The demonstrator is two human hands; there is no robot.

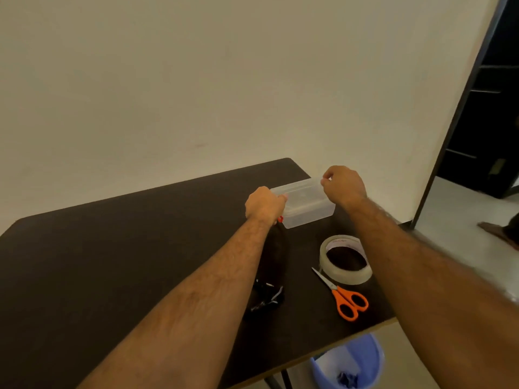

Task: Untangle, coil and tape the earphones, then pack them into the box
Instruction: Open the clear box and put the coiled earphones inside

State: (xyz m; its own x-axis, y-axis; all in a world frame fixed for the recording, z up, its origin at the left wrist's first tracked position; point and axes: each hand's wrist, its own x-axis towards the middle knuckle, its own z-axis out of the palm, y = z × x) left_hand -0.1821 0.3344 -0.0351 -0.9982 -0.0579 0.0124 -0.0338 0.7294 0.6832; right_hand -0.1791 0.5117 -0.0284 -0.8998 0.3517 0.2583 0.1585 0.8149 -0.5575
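Left hand (264, 204) curled tight on the clear rectangular plastic box's (307, 209) near-left end; right hand (344, 185) pinched its far-right corner, fingers bent.

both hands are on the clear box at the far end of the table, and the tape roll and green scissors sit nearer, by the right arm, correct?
Nearly, but the scissors are orange-handled, not green, as the head view shows. The rest stands: the left hand and right hand both hold the clear box at the far end of the table, with the tape roll nearer, by the right arm.
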